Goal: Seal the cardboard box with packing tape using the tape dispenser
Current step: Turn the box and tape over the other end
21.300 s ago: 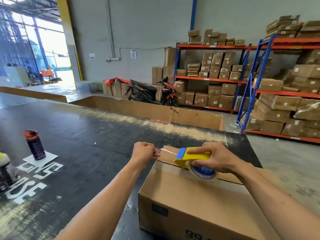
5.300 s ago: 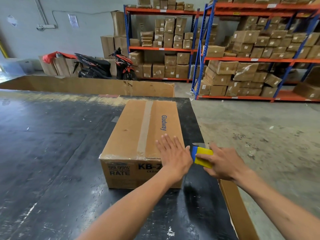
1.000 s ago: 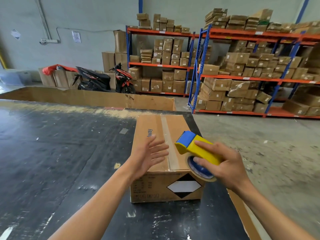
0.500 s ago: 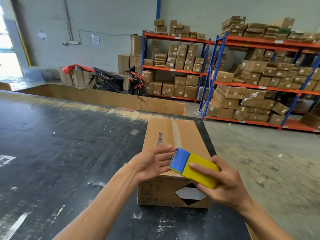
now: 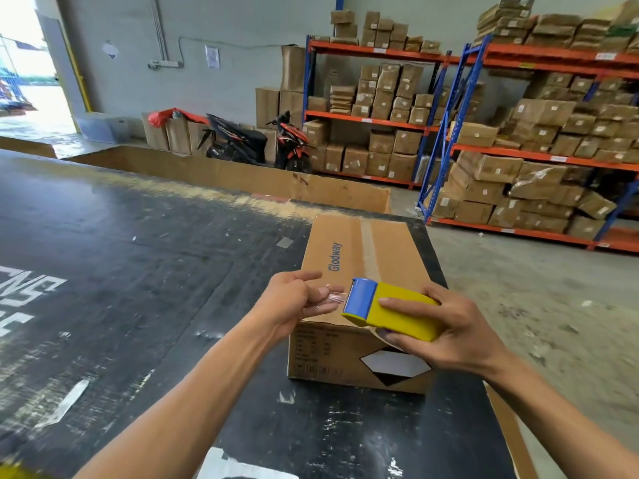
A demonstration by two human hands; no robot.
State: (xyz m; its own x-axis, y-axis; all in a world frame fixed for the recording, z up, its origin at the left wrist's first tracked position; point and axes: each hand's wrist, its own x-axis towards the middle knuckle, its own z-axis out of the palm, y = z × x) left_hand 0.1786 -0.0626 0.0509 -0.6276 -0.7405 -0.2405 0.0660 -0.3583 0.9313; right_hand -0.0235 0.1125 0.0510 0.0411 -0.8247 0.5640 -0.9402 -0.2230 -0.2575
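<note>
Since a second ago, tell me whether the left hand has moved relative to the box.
Yes. The left hand has closed in rightward over the cardboard box near edge and now pinches the tape end at the tape dispenser in the right hand.

The cardboard box [image 5: 373,257] bears "Glodway" in blue on its top. White lettering on the black table [image 5: 138,271] is cut off and unreadable.
</note>
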